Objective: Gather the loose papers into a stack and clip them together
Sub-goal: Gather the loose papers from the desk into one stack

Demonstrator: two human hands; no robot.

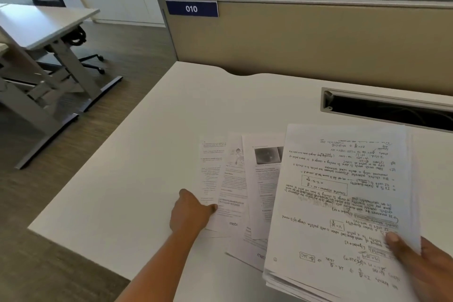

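A thick stack of papers [343, 203] with handwritten notes on top is lifted above the white desk [147, 167]; my right hand [421, 262] grips its near right corner, thumb on top. Left of it, several loose printed sheets [232, 179] lie fanned out flat on the desk, partly tucked under the stack. My left hand [191, 213] rests at the left edge of those sheets, thumb on the paper and fingers curled at its edge. No clip shows in view.
A beige partition [306, 39] with a blue "010" sign [191, 9] stands behind the desk. An open cable tray slot [387, 110] runs at the back right. Another desk [41, 24] and an office chair stand to the left across the floor.
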